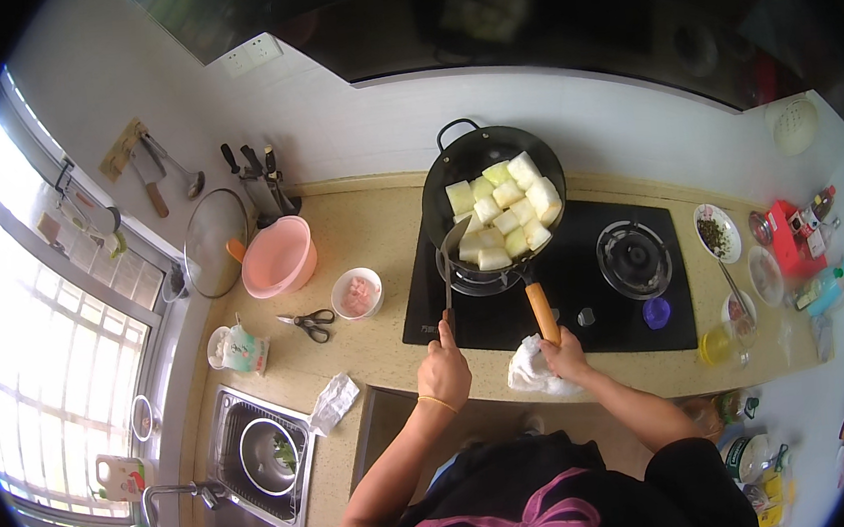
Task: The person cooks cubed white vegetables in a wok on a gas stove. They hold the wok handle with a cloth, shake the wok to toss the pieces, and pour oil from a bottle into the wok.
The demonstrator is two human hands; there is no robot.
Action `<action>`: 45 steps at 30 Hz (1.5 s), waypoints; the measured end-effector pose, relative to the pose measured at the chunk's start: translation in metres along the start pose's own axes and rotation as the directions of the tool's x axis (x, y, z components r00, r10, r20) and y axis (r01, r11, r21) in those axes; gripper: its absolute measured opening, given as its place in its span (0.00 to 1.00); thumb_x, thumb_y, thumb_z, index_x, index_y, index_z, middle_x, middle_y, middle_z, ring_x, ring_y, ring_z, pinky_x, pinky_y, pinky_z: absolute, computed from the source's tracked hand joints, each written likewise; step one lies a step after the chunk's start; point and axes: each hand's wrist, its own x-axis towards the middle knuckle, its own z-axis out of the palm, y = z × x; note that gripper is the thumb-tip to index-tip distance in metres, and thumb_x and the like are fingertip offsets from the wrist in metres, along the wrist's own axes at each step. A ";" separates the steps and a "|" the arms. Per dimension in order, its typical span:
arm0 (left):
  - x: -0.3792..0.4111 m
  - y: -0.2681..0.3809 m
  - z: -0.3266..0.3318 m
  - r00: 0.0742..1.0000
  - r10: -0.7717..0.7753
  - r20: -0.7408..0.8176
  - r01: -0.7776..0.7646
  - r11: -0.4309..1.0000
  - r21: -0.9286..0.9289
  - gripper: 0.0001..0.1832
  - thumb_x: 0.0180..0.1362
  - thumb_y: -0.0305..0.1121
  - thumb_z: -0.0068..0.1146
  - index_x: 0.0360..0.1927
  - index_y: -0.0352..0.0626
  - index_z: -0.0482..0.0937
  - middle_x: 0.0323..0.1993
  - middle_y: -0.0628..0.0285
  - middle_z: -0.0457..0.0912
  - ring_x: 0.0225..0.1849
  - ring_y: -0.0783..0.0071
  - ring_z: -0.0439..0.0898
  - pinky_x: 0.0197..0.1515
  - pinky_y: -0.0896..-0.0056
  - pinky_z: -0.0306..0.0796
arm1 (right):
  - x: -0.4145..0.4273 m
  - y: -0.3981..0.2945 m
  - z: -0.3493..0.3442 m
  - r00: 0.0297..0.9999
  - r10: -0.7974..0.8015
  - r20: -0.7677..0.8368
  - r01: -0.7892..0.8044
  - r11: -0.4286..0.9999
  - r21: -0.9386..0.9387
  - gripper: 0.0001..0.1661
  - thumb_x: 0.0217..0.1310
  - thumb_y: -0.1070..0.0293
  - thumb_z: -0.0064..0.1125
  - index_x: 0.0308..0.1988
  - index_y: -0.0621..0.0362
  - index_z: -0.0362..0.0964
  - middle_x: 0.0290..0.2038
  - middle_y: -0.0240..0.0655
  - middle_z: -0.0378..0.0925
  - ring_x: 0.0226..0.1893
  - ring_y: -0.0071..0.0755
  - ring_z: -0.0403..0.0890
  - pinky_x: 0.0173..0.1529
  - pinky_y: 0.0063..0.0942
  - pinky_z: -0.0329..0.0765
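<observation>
My left hand (444, 373) grips a spatula (448, 284) by its dark handle, the index finger stretched along it. The spatula's metal blade reaches into the left side of a black wok (458, 159) on the left burner. Thick pale chunks of a vegetable (508, 194), probably winter melon, fill much of the wok. Around the end of the wok's wooden handle (543, 313) my right hand (567, 356) is closed. A crumpled white cloth (533, 374) lies beside and partly under that hand, at the counter's front edge.
The black gas hob (643, 338) has a second burner (633, 258) on the right. Left of it are a bowl of pink meat (357, 296), black-handled scissors (316, 325), a pink basin (278, 257) and a sink (306, 492). A seasoning plate (717, 231) and oil jug (717, 345) stand right.
</observation>
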 end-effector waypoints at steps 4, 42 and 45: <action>-0.001 -0.003 0.001 0.998 0.008 -0.061 -0.009 1.000 -0.016 0.29 0.51 0.28 0.44 0.58 0.31 0.54 0.29 0.44 0.72 0.24 0.49 0.76 0.26 0.56 0.72 | 0.003 0.006 -0.007 1.000 0.005 0.026 -0.005 1.000 -0.001 0.16 0.53 0.65 0.54 0.39 0.59 0.61 0.15 0.29 0.65 0.09 0.21 0.65 0.11 0.22 0.63; -0.006 -0.020 -0.012 0.995 0.057 -0.084 -0.047 0.992 0.116 0.29 0.51 0.30 0.46 0.59 0.41 0.57 0.29 0.48 0.73 0.22 0.55 0.76 0.25 0.58 0.72 | -0.007 0.012 0.007 0.998 -0.057 0.005 0.057 0.997 -0.047 0.15 0.54 0.65 0.54 0.33 0.61 0.57 0.15 0.31 0.66 0.09 0.24 0.67 0.12 0.23 0.64; -0.006 -0.019 -0.013 0.997 0.056 -0.055 -0.048 0.989 0.140 0.30 0.50 0.30 0.46 0.59 0.40 0.57 0.29 0.47 0.73 0.22 0.55 0.76 0.25 0.58 0.72 | -0.008 0.013 0.008 0.997 -0.080 0.004 0.080 0.996 -0.042 0.15 0.54 0.64 0.54 0.34 0.62 0.58 0.15 0.32 0.66 0.09 0.24 0.67 0.12 0.23 0.65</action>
